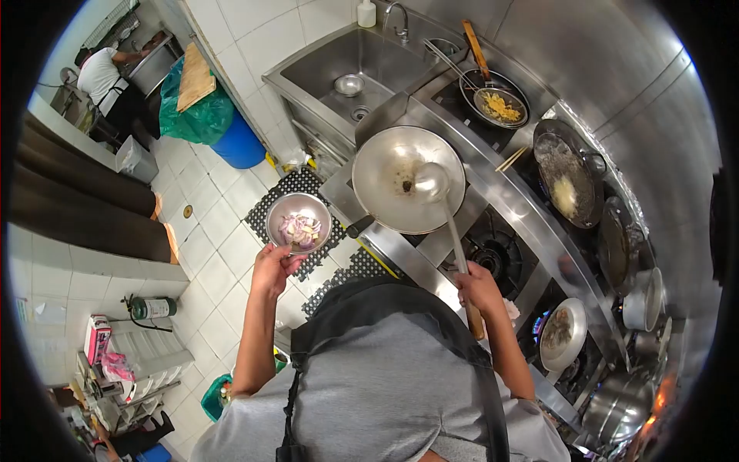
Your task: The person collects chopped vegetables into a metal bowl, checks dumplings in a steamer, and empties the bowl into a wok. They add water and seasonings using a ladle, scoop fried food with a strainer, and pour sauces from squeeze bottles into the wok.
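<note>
As left grip (275, 269) extends, bowl (302, 203) pinched (nearside)

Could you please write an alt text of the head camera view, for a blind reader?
In a kitchen, the left hand holds a metal bowl of what looks like sliced red onion; the right hand holds a ladle over a wok. A sink is beyond.
</note>
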Demonstrator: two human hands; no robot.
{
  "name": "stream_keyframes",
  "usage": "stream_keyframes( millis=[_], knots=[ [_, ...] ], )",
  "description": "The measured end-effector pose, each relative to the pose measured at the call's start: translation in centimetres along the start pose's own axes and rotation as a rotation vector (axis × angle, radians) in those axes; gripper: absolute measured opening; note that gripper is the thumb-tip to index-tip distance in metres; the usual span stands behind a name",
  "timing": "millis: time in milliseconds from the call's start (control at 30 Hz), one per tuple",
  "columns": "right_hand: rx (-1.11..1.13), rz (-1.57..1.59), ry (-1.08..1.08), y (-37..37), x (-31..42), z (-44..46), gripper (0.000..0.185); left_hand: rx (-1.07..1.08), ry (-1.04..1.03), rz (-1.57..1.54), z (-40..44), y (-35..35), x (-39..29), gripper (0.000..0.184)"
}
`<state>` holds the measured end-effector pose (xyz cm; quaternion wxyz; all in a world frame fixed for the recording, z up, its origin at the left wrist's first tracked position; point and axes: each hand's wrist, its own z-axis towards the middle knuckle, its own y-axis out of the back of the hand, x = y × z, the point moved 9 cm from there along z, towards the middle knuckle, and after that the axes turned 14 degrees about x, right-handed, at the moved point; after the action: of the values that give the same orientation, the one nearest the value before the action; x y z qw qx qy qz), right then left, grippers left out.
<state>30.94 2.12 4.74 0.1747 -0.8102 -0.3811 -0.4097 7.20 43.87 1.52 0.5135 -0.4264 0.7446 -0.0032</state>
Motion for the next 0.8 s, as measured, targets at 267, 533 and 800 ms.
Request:
stream_keyframes(
  millis=[267,533,800],
  knots=[
    [-0.117,-0.422,0.196,-0.7,1.7,5.5,0.028,0.183,-0.066,0.227,10.5,-6.9,-2.5,0.018],
    [-0.107,-0.401,0.102,-0.6,5.1,-6.0,0.045,0.243,-0.026,0.427,19.4,-13.5,-2.0,0.012],
    [-0.13,-0.575,0.082,-0.6,2.2,-7.0,0.046,0.289,0.036,0.346,20.6,-16.1,-0.7,0.016]
  ],
)
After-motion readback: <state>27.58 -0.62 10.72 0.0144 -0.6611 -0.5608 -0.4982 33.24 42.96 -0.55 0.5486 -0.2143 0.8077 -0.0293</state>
